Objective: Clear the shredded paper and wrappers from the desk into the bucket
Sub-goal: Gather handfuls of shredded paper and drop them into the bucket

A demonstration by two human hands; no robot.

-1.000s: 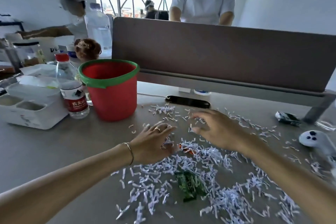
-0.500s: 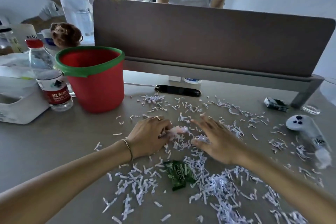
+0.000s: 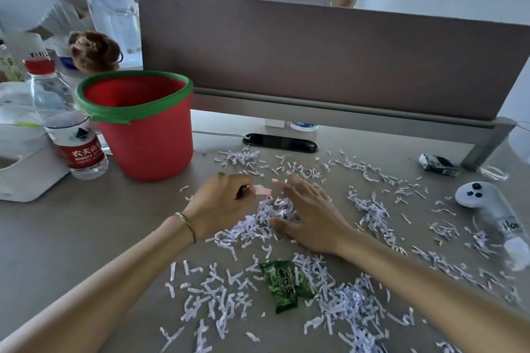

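Shredded paper [image 3: 269, 215] under open right hand [image 3: 309, 218]; left hand [image 3: 222, 205] pinches wrapper [image 3: 261, 189].

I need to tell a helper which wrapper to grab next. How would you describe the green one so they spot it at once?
Start at the red bucket, then come toward the near desk edge, past both hands. Among white paper shreds lies the green wrapper, the only green, printed packet there.
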